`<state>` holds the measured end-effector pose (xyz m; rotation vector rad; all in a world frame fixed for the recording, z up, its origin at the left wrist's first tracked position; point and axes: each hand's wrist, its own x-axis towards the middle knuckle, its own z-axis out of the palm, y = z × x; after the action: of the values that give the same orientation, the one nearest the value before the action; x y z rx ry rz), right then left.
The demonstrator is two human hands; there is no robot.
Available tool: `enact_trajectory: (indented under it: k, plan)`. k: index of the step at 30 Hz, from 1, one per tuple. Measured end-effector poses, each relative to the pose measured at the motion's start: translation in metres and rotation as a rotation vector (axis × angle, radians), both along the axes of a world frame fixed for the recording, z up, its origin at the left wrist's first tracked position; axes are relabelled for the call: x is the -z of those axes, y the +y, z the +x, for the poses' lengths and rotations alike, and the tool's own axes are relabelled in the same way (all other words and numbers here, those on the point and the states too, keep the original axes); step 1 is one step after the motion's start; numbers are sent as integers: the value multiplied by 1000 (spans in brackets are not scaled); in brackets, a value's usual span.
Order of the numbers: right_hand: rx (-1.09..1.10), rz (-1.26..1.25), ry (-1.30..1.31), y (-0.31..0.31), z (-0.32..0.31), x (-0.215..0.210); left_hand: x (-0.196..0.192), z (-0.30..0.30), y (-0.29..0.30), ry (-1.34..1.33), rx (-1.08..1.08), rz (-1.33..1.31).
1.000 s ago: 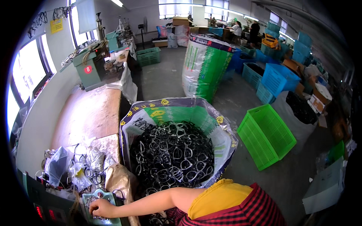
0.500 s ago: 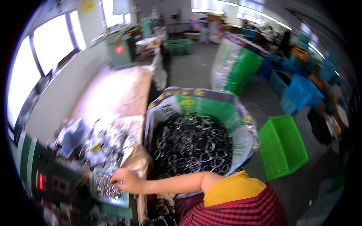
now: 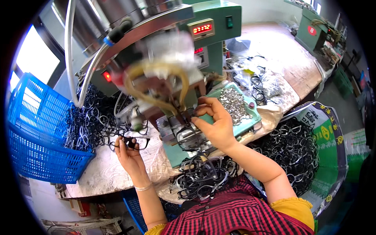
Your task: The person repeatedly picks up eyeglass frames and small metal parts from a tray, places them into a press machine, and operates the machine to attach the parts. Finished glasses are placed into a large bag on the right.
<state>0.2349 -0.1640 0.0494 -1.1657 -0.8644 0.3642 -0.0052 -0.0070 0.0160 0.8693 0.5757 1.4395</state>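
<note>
My left hand is closed on a dark eyeglass frame over the worktable, left of a press machine. My right hand is at the machine's working point, thumb and fingers curled together in a pinch. Whatever may be between those fingertips is too small to make out. Just below them another eyeglass frame rests at the machine's front. A teal tray of small shiny metal parts stands beyond my right hand. Several dark eyeglass frames are heaped near my lap.
A tilted blue basket spills eyeglass frames onto the table at left. At right stands a large woven sack full of dark frames. Clear plastic bags lie behind the tray. Yellowish tubing loops before the machine.
My view has swung left onto the machine. My right hand has gone from the tray of metal parts to the machine's working point. My left hand, holding an eyeglass frame, has come into view.
</note>
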Motion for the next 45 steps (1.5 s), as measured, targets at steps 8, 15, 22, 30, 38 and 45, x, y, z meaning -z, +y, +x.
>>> enact_trajectory:
  k: [8, 15, 22, 30, 38, 45]
  plan:
    - [-140, 7, 193, -9, -14, -30, -116, 68, -59, 316, -61, 820]
    - [80, -196, -579, -29, 35, -15, -85, 61, -89, 688, 173, 1303]
    - [508, -524, -869, -57, 108, 69, -67, 78, -93, 734, 206, 1411]
    - [289, -450, -1185, -12, 101, 59, -60, 70, -98, 770, 220, 1325]
    - [341, 2, 193, -72, 115, 83, 4, -43, -63, 1039, -583, 726]
    - [234, -60, 145, -8, 95, 74, 21, -110, 78, 1776, -105, 690]
